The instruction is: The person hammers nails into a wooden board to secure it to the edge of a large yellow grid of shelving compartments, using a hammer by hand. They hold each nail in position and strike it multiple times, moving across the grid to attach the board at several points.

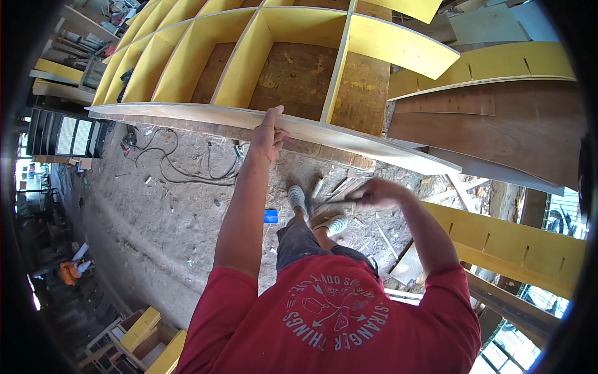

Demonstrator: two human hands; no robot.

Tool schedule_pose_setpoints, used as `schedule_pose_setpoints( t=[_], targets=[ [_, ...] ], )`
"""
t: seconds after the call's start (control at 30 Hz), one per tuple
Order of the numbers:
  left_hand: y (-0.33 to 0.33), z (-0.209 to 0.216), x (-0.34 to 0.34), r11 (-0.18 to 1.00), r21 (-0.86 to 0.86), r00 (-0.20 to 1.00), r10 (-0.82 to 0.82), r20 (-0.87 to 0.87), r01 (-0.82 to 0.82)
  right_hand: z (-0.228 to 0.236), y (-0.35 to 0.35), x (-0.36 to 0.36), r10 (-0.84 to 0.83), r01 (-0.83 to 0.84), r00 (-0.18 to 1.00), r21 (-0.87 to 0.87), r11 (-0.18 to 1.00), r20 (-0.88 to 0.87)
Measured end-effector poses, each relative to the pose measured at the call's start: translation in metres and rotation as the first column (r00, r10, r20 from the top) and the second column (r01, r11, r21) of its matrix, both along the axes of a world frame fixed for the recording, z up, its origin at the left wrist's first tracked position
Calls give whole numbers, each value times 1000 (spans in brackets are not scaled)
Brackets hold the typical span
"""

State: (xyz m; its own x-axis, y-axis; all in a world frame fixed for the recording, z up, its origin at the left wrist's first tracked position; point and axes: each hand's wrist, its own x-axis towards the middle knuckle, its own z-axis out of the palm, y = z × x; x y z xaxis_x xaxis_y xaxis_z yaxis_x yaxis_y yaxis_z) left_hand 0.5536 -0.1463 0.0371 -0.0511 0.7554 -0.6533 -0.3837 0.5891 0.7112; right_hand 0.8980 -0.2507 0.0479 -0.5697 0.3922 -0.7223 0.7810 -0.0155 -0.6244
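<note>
A large wooden frame with yellow divider panels [247, 65] forms rows of open compartments on a brown worktable [293, 78]. Along its near side runs a long pale wooden board [205, 116] standing on edge. My left hand [269, 137] grips this board around the middle, one finger reaching up to its top edge. Lower and to the right, my right hand [377, 193] hangs in the air in front of my body, apart from the board. Motion smears its fingers, so whether they hold anything is unclear.
Brown plywood sheets [498, 124] and yellow slotted panels [507, 240] lie at the right. Black cables [193, 177] and a blue object [270, 216] are on the dirt floor, with wood scraps [339, 190] near my feet. Yellow-panelled boxes [142, 329] stand at lower left.
</note>
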Motion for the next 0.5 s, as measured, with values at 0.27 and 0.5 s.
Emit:
schedule_pose_setpoints(
  t=[0.27,0.5],
  targets=[
    [-2,9,7,1000,7,1000,15,-5,-15,-6,5,12,191,-178,977,127,976,-92],
    [-1,8,4,1000,27,1000,11,-6,-11,4,11,3,13,-16,1000,133,991,16]
  ],
)
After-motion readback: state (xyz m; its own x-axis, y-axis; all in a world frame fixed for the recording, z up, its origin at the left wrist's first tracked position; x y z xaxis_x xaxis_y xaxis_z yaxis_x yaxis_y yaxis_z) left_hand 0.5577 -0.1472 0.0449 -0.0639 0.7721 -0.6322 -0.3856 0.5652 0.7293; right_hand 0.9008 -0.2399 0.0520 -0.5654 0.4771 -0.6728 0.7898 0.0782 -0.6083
